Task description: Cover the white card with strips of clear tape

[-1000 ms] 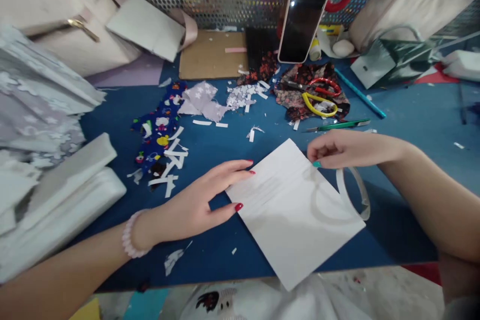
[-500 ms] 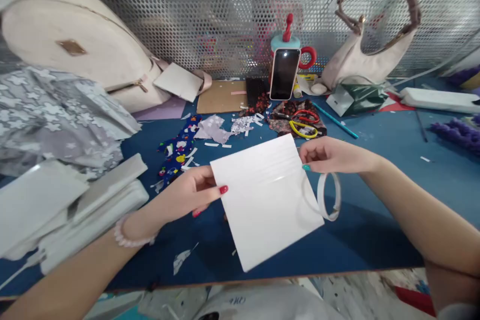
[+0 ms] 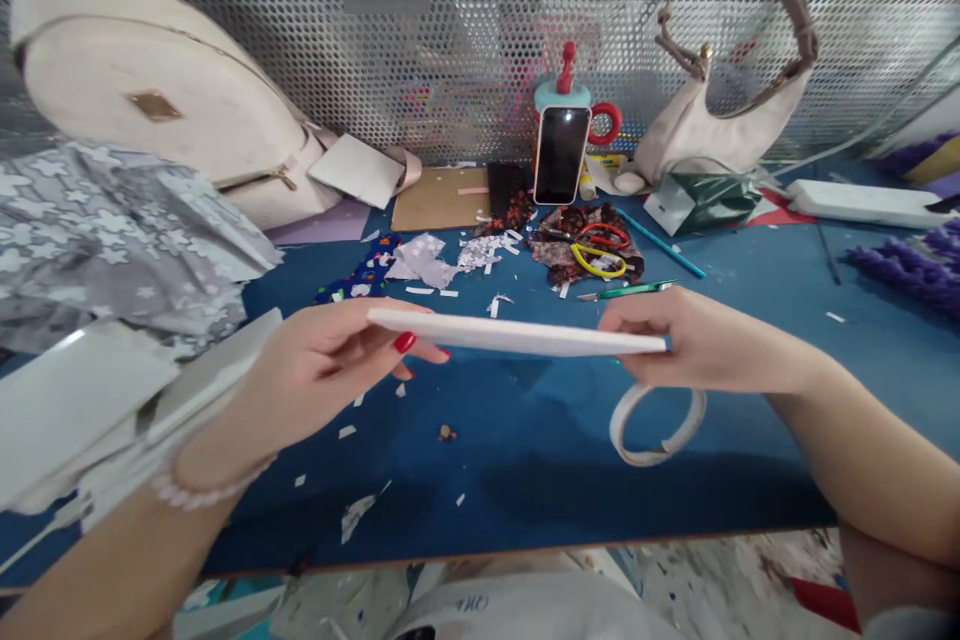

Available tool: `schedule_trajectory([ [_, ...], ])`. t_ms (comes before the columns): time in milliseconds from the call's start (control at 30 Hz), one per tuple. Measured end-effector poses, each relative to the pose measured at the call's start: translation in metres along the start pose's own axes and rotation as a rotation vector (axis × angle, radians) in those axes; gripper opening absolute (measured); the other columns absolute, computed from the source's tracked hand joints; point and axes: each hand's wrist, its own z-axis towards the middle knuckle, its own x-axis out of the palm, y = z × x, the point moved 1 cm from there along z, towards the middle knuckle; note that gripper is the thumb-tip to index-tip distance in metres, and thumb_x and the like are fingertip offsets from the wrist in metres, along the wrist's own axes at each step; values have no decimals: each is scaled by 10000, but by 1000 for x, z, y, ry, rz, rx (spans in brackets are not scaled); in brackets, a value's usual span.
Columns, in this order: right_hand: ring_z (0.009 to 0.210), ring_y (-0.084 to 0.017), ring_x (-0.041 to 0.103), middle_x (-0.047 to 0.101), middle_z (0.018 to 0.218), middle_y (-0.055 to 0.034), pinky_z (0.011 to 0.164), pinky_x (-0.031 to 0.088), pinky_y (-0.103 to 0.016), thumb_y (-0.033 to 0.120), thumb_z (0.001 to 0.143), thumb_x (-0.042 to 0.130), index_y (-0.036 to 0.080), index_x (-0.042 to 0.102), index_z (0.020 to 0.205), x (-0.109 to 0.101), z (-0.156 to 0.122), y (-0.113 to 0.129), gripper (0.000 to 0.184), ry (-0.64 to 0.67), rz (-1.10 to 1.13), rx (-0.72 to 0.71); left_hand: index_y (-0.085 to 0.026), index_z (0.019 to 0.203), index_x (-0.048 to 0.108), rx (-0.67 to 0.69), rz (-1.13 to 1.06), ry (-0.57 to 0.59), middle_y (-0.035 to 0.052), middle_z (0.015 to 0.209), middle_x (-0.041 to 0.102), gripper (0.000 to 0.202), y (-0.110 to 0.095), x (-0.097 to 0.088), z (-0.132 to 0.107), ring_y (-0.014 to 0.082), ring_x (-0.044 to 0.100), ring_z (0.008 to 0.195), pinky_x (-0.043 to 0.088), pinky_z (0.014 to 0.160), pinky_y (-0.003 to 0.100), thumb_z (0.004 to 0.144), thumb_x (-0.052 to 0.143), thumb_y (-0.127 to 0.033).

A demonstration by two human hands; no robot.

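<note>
A thin white square board (image 3: pixel 517 333) is held up level over the table and seen almost edge-on. My left hand (image 3: pixel 322 360) grips its left end, with the thumb along the near edge. At the other end my right hand (image 3: pixel 697 335) is closed on the board, its fingertips partly hidden. A narrow white tape roll (image 3: pixel 622 430) hangs just below my right hand; what holds it up is hard to make out. Behind the right fingers lies a slim green tool (image 3: pixel 637 291) with a pointed metal tip.
Scissors (image 3: pixel 600 260) lie on dark patterned cloth below a phone (image 3: pixel 561 155) leaning on a cup. Paper and fabric scraps (image 3: pixel 424 260) litter the blue table (image 3: pixel 525 490). White boards (image 3: pixel 75 410) are stacked at left, under star-patterned fabric (image 3: pixel 112 230). Two pale bags stand behind.
The board has tipped from facing me to nearly edge-on and level. Both hands have turned with it. The tape roll has swung lower, and the green tool behind my right hand has come into view.
</note>
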Motion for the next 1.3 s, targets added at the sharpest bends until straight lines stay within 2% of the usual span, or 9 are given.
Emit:
schedule_trajectory([
  [167,559,-116,511,617,670,24,539,325,-234,172,791,494,216,565,820,18,-4,11,89,31,-282,-28,-243,1030,679,235,98,-46,24,1098,717,183,14,1,-3,192,673,1028,527,924,273,950,585,-378],
  [367,644,-165,583,670,767,-33,564,295,-271,190,860,519,199,574,864,46,9,9,56,153,-425,-41,-214,905,683,74,-122,-142,70,1028,708,373,43,14,5,242,649,1056,507,965,363,1008,387,-417],
  [467,645,-165,581,667,776,-28,561,301,-267,308,876,592,196,584,873,51,16,4,112,217,-404,-31,-192,982,662,-85,-134,-150,89,1101,693,221,52,16,7,265,642,1090,539,902,356,932,530,-361],
  [633,778,-190,623,695,912,-59,665,401,-285,332,941,511,195,624,914,27,28,-35,180,120,-432,-44,-214,1243,516,-257,-136,-159,107,1367,568,403,60,18,7,225,669,1008,559,667,236,874,614,-341],
  [733,876,-237,626,684,923,-108,764,452,-343,266,949,449,175,626,920,0,35,-75,201,-119,-638,-88,-213,1267,472,-240,-149,-215,113,1473,472,437,64,20,9,239,612,1168,572,796,255,869,622,-315],
  [867,876,-279,605,666,882,-148,783,472,-421,203,904,442,175,617,859,-19,40,-116,182,-184,-705,-118,-193,1281,465,-231,-141,-272,120,1458,496,482,73,20,12,260,455,1371,443,1101,364,853,659,-299],
  [933,834,-264,605,666,850,-128,762,480,-414,193,893,448,195,596,813,-20,41,-125,168,-193,-716,-163,-181,1306,457,-275,-149,-266,134,1440,520,501,77,20,14,274,471,1363,428,1120,408,861,651,-307],
  [1167,630,-208,576,657,778,-114,567,382,-328,202,966,386,138,564,1038,-3,35,-104,202,-357,-765,-255,-150,1364,478,-343,-91,-259,154,1395,571,577,85,19,14,307,538,1304,492,1062,428,845,653,-329],
  [1300,687,-170,587,681,834,-78,599,378,-290,209,1017,328,164,576,1020,19,36,-76,251,-340,-814,-510,-131,1377,497,-371,9,-247,160,1369,594,592,85,18,15,309,594,1241,545,999,414,848,636,-358],
])
